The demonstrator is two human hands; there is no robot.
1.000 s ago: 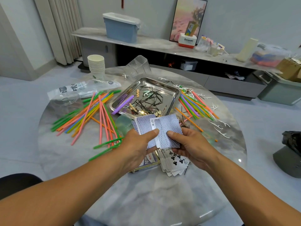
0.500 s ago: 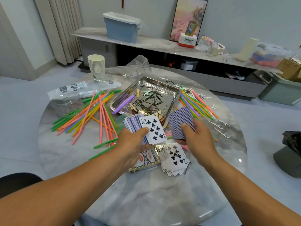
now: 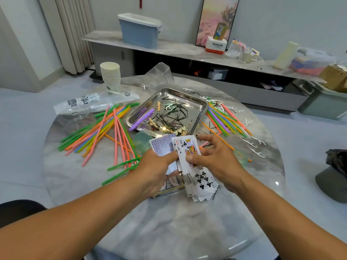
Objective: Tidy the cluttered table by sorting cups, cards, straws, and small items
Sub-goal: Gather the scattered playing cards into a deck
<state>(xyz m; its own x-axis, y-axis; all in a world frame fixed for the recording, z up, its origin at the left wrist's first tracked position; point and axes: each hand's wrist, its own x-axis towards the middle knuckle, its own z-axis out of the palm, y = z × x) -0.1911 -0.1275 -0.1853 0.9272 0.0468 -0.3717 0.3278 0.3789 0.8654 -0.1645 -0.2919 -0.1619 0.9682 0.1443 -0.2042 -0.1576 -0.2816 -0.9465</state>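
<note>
Metal tray (image 3: 201, 109) as landmark. Playing cards (image 3: 185, 150): fanned, some blue backs, king of clubs face up, held upright just in front of tray. Loose card pile (image 3: 203, 184) lies further in front, w/ card box (image 3: 171, 185) beside. Paper cup stack (image 3: 110, 76) upright, behind-left of tray. Straws (image 3: 105, 128) scattered left; more straws (image 3: 223, 119) right.

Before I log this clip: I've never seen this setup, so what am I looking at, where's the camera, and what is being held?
There is no machine here: a person works with bare hands, filmed by one wide-angle camera on their head, looking down. The left hand and right hand together hold a fan of playing cards, some face up, some showing blue backs. Below them a loose card pile and a card box lie on the round marble table. Further off are coloured straws, a metal tray of small items, and stacked paper cups.
</note>
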